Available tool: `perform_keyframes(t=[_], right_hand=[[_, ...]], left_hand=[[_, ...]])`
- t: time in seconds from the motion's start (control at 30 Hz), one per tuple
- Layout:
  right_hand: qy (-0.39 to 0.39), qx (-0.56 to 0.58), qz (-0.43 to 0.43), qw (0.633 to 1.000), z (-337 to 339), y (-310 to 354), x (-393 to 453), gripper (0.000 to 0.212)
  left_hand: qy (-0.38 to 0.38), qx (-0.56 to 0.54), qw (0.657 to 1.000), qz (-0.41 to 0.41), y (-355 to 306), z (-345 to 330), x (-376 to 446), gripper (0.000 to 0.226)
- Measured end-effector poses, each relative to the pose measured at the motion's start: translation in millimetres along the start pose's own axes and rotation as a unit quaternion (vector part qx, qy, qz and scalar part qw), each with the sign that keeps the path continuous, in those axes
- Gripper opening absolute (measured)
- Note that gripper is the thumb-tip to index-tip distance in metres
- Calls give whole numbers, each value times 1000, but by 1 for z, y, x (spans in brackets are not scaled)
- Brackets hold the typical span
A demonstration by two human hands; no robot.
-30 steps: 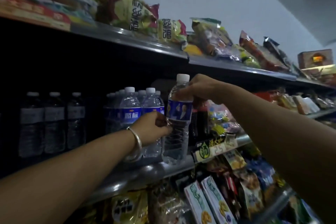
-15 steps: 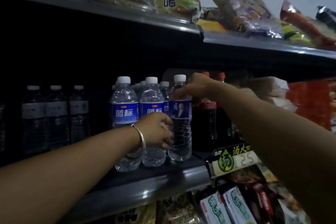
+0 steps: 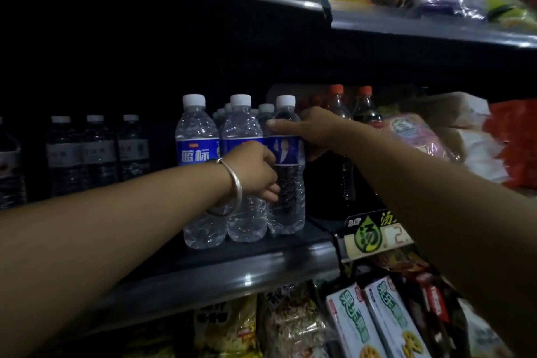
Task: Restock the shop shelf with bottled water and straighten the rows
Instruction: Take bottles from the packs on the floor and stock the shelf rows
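A clear water bottle (image 3: pixel 287 197) with a white cap and blue label stands upright on the dark middle shelf (image 3: pixel 247 259), at the right end of the front row. My right hand (image 3: pixel 313 131) grips its shoulder from the right, thumb laid across the front. My left hand (image 3: pixel 255 171), with a silver bangle on the wrist, curls its fingers round the bottle's left side at label height. Two matching bottles (image 3: pixel 197 171) stand to its left, with more behind them.
Dark-labelled water bottles (image 3: pixel 96 154) line the shelf farther left. Red-capped cola bottles (image 3: pixel 343 125) stand just right of the held bottle, then snack bags. A price tag (image 3: pixel 374 232) hangs on the shelf edge. Snack packets fill the shelves above and below.
The bottle has gone from tilted in front of the shelf to upright in the row. My right hand slid from its cap down to its shoulder. The view moved closer.
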State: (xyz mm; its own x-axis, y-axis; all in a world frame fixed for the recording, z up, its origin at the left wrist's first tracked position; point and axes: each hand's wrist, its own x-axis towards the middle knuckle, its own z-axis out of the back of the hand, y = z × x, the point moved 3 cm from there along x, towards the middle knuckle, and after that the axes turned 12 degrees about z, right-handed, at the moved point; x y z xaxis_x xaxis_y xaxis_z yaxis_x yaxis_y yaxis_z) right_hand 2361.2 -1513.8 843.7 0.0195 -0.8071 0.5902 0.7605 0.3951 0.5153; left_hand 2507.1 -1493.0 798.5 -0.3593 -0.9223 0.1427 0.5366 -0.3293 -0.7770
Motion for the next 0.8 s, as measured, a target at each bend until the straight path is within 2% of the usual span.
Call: perform_keyframes(t=[0.1, 0.2, 0.3, 0.47, 0.53, 0.67, 0.8], right_hand=[[39, 58, 3, 998, 3, 0, -7, 57], [59, 151, -11, 987, 7, -6, -13, 37], [37, 220, -5, 975, 7, -10, -17, 16], [48, 155, 4, 987, 11, -2, -21, 37], [29, 138, -3, 990, 13, 1, -22, 49], [-9, 138, 2, 990, 14, 5, -22, 48], [-7, 96, 5, 995, 9, 11, -22, 65]], left_hand=[[-27, 22, 999, 1, 2, -6, 0, 25], [-61, 87, 994, -18, 8, -12, 1, 32], [-71, 123, 989, -38, 14, -22, -4, 35], [-53, 157, 986, -29, 21, -38, -7, 45], [-63, 180, 981, -21, 21, -40, -7, 50], [-73, 234, 969, -38, 17, -47, -18, 65], [-62, 261, 962, -46, 15, -52, -24, 73]])
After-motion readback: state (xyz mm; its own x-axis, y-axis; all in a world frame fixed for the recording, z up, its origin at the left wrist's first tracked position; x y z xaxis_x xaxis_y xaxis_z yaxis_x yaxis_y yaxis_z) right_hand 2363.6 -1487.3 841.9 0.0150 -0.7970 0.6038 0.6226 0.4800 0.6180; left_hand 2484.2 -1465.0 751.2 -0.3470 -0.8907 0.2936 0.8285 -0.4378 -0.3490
